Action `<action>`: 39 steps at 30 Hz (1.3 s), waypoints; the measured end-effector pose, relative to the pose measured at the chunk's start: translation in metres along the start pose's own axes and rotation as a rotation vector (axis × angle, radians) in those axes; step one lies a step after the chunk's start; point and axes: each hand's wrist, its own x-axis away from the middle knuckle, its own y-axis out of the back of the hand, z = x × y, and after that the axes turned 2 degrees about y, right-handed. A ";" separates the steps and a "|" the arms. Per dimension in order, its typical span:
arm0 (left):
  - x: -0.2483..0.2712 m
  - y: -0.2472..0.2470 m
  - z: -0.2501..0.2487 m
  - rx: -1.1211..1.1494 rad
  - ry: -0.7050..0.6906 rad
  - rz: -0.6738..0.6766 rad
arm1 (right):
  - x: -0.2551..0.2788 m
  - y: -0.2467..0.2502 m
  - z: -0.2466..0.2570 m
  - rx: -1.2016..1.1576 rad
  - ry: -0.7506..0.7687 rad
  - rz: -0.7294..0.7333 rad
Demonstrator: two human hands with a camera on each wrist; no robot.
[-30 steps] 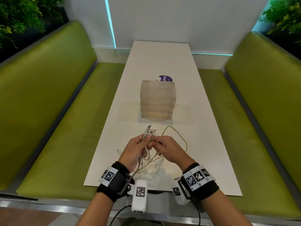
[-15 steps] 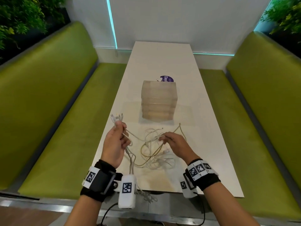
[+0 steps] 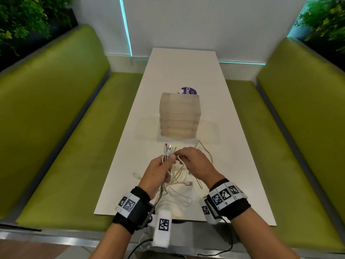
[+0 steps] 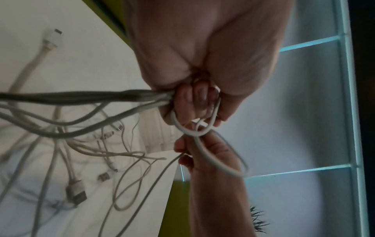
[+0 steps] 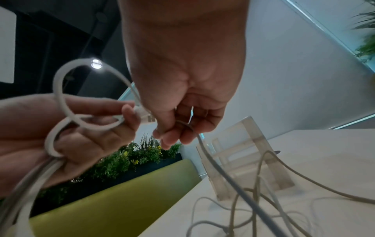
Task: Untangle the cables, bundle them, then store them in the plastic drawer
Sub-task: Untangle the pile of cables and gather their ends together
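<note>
Several white and beige cables (image 3: 179, 182) lie tangled on the white table (image 3: 233, 165) near its front edge. My left hand (image 3: 160, 169) grips a bunch of them, with the plug ends (image 3: 169, 147) sticking up past the fingers. In the left wrist view the gripped cables (image 4: 121, 96) run out sideways from the fist. My right hand (image 3: 194, 161) pinches one thin cable (image 5: 202, 144) right beside the left hand. A translucent plastic drawer unit (image 3: 179, 116) stands just behind the hands, its drawers pushed in.
Green bench seats (image 3: 74, 146) flank the table on both sides. A purple round sticker (image 3: 188, 91) shows behind the drawer unit. One loose plug (image 3: 137, 174) lies at the table's left edge. Some cable hangs over the front edge.
Half a second ago the hands were apart, the left lifted to the left with plug ends. Now the left hand has come back to the middle and meets the right hand.
</note>
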 end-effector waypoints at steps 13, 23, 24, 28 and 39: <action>0.004 0.020 -0.004 0.133 0.014 -0.165 | 0.011 0.012 0.002 -0.076 -0.226 0.387; 0.008 0.043 -0.009 0.367 -0.020 -0.304 | 0.036 0.007 -0.015 0.019 -0.217 0.071; 0.009 0.043 -0.010 0.408 -0.032 -0.306 | 0.035 0.007 -0.021 0.129 -0.226 0.057; 0.017 0.035 -0.017 0.475 -0.062 -0.274 | 0.027 0.001 -0.047 0.213 -0.294 -0.019; 0.029 0.027 -0.025 0.516 -0.124 -0.195 | -0.021 0.018 -0.067 -0.146 -0.388 -0.276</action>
